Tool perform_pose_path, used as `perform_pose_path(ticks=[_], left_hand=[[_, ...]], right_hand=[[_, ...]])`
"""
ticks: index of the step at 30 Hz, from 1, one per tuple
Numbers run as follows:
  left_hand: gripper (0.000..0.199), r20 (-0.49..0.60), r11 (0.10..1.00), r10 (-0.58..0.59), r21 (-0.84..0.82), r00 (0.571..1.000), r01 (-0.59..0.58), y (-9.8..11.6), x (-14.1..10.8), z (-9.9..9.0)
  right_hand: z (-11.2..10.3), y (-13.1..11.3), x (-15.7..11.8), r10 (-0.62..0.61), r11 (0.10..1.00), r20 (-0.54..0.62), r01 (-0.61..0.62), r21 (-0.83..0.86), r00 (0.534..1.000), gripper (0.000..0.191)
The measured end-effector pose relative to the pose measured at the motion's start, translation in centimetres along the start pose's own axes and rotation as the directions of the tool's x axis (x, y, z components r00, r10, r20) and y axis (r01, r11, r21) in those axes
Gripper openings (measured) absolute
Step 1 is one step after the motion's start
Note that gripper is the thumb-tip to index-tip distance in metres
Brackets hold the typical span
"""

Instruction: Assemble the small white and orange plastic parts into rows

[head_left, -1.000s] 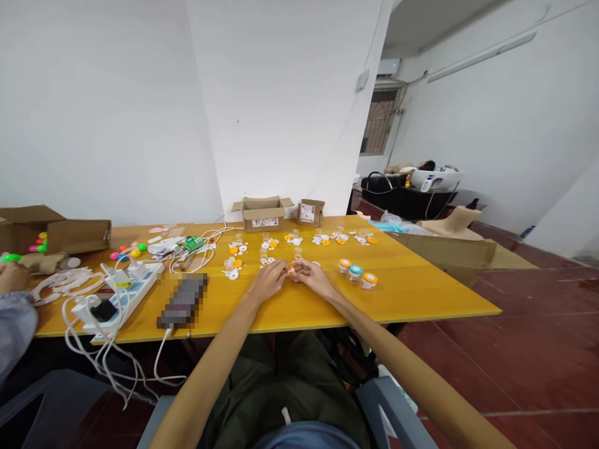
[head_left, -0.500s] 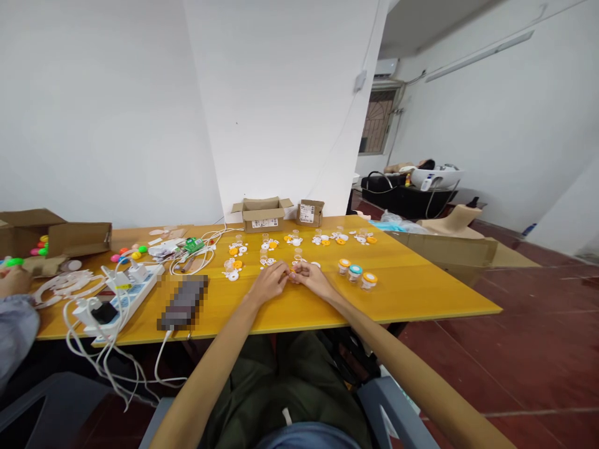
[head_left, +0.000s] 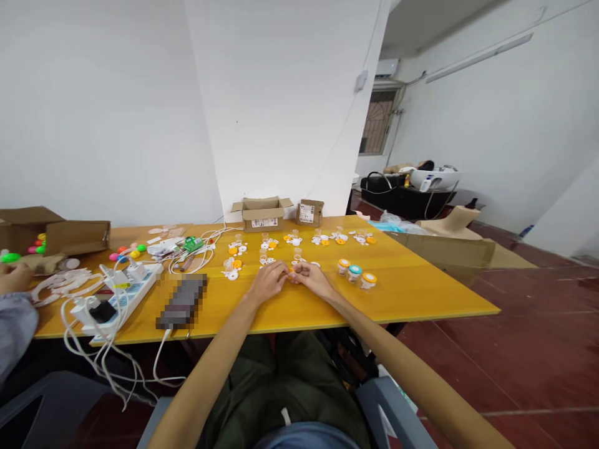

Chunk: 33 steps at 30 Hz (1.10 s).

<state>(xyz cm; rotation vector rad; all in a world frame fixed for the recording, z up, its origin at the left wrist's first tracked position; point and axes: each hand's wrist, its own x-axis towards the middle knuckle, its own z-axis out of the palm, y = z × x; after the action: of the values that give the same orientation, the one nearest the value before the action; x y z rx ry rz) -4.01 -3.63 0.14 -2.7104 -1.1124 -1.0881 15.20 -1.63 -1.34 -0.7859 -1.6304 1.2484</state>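
Observation:
Both hands meet over the middle of the yellow table [head_left: 412,293]. My left hand [head_left: 270,280] and my right hand [head_left: 311,277] have their fingers closed around a small orange piece [head_left: 292,272], mostly hidden by the fingertips. Just beyond the hands stand small clear cups [head_left: 297,252] among white and orange round parts [head_left: 269,244]. To the right of my right hand are three lidded clear jars, one with a teal lid [head_left: 354,272] between an orange-lidded one [head_left: 343,265] and another orange-lidded one [head_left: 369,280].
Two cardboard boxes [head_left: 264,222] [head_left: 309,213] stand against the wall. On the left lie a dark phone [head_left: 182,302], a white power strip [head_left: 135,298], cables and coloured balls [head_left: 135,254]. Another person's hand [head_left: 16,279] is at the far left.
My hands stay almost in place, with slight finger movement around the orange piece. At the far left the other person's hand has shifted a little.

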Motion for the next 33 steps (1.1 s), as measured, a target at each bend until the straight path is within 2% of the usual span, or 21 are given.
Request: perform_pose_path(ticks=[11,19,33], left_hand=[[0.013,0.025,0.998,-0.052,-0.018,0.998,0.053,0.02,0.07,-0.11],[0.013,0.006,0.999,-0.046,-0.01,0.999,0.046,-0.04,0.08,-0.01],[0.018,-0.003,0.994,-0.047,0.097,0.999,0.047,0.02,0.16,0.56]], right_hand=[[0.02,-0.24,-0.19,0.0,1.0,-0.003,0.0,-0.015,1.0,0.054],[-0.01,-0.23,-0.19,0.003,1.0,-0.008,-0.003,-0.001,1.0,0.052],[0.09,-0.23,-0.03,0.03,0.999,-0.017,-0.029,0.043,0.999,0.052]])
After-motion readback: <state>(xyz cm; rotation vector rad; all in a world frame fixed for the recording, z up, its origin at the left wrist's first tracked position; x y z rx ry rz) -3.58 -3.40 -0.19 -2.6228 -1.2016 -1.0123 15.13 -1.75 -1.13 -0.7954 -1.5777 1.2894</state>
